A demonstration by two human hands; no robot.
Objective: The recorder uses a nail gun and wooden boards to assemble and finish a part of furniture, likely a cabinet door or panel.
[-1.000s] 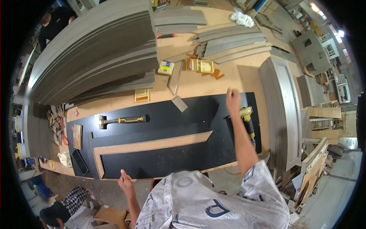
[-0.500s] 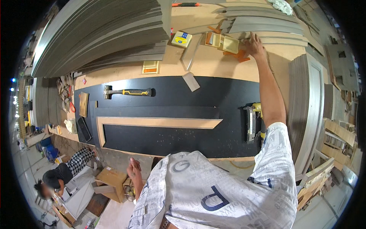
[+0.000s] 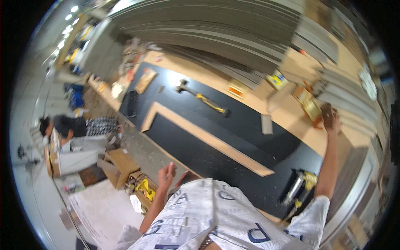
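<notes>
Yellow box is lying on the tan tabletop | right hand is resting or hovering just right of it, by the orange pieces, fingers bending; blur is hiding any grip, cannot tell | left hand is hanging near the black board, spread unclear.

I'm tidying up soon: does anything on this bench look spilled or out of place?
Possibly: orange pieces lie loose on the wooden bench beside the pale yellow box, near the right hand, as if spilled, though blur hides detail.
</notes>
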